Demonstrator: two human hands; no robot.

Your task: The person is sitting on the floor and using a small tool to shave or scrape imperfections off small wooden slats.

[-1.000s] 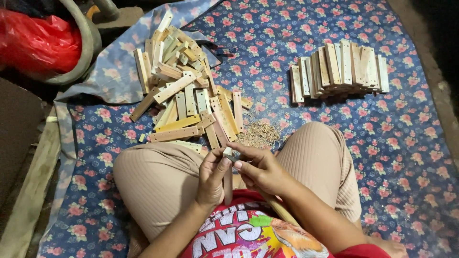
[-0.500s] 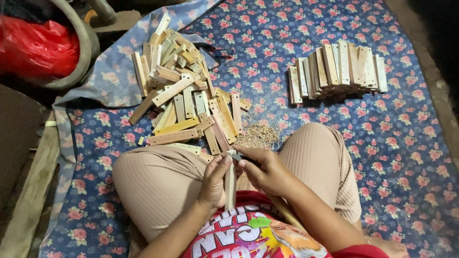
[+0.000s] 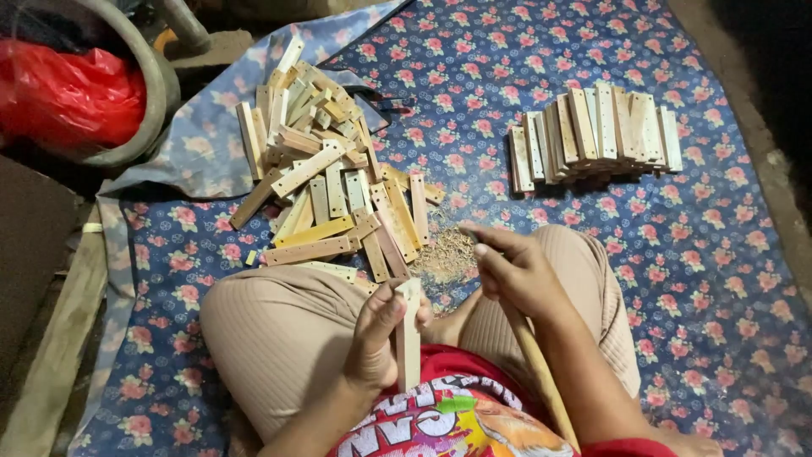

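While our left hand [image 3: 376, 338] grips 1 pale wooden strip [image 3: 408, 334] upright over our lap, our right hand [image 3: 516, 271], just beside it, closes around a long stick [image 3: 541, 377]; beyond the hands lies a loose strip pile [image 3: 326, 186]

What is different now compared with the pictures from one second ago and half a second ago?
The right hand let go of the wooden strip and moved up and to the right. The left hand alone now holds the strip upright. The loose pile and the neat row on the floral cloth stayed unchanged.
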